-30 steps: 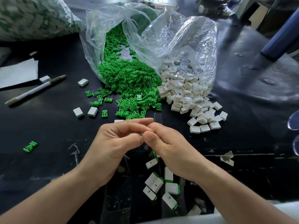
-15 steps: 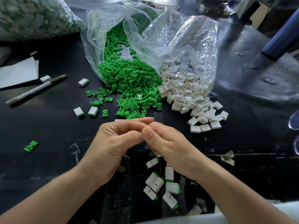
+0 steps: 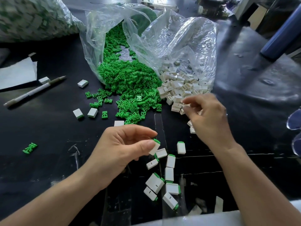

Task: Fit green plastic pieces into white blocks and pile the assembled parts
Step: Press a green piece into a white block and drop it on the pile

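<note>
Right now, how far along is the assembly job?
Done: about ten assembled parts lie in a loose pile near the front edge of the table. In hand: the left hand pinches one more finished part above that pile, while the right hand reaches into the white blocks; blur hides whether it has one. Left: most of it, large heaps of green pieces and white blocks spill from the bags.

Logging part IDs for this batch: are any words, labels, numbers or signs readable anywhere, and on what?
None can be read.
White blocks: no print seen.
Assembled parts: only a short dark mark on some, not a character.
Pen, paper, clear bags: no legible print.
</note>
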Demonstrator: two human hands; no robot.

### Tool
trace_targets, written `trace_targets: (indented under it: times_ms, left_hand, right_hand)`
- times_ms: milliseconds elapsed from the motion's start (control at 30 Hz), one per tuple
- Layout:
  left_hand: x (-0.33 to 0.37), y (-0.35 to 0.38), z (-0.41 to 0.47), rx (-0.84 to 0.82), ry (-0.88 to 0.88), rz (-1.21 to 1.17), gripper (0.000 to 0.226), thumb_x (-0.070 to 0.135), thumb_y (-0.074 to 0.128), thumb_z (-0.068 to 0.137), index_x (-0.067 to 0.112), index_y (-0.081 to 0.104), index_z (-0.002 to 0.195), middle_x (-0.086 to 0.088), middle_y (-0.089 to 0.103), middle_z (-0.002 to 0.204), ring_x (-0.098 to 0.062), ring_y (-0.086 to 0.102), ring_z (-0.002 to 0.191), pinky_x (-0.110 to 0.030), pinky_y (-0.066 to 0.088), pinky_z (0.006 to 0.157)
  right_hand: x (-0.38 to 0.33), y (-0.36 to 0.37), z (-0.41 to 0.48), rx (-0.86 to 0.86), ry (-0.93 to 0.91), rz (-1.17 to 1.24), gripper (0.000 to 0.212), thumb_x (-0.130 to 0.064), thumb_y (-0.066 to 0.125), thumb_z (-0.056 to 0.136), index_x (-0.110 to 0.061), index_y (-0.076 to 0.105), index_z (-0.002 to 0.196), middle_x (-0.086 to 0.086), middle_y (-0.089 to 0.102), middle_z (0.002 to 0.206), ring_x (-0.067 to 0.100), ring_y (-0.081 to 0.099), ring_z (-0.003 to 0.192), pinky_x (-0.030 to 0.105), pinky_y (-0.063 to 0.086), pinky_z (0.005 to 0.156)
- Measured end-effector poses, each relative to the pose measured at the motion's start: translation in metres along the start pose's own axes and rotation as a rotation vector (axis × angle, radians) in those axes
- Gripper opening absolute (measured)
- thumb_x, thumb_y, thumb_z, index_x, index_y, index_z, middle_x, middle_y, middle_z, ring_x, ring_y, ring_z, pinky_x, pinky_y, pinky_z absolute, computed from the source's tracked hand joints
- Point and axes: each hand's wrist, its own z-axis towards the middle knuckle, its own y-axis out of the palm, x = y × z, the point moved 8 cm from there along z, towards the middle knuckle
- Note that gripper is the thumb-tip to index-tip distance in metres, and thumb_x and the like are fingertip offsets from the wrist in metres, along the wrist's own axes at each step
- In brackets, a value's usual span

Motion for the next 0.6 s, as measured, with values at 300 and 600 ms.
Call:
trace_targets:
  times_ms: [300, 600]
  left_hand:
    - [-0.002, 0.012, -0.004, -0.142, -0.025, 0.088, 0.035, 0.036, 0.071, 0.054, 0.021, 0.074, 0.084, -0.011, 0.072, 0.076, -0.007, 0.063, 0.058, -0.011, 0.045, 0.051]
    - [-0.003, 0.009, -0.002, -0.134, -0.029, 0.144, 0.031, 0.039, 0.068, 0.057, 0.026, 0.074, 0.084, -0.010, 0.072, 0.075, -0.007, 0.063, 0.060, -0.014, 0.045, 0.051]
  right_hand:
    - [0.022, 0.000, 0.010, 0.028, 0.047, -0.229, 0.023, -0.012, 0.065, 0.083, -0.013, 0.066, 0.105, 0.009, 0.055, 0.109, 0.025, 0.048, 0.110, 0.030, 0.034, 0.095]
    - [0.023, 0.002, 0.011, 0.036, 0.017, -0.209, 0.011, -0.013, 0.070, 0.079, -0.012, 0.065, 0.089, 0.004, 0.059, 0.097, 0.022, 0.051, 0.098, 0.023, 0.033, 0.081]
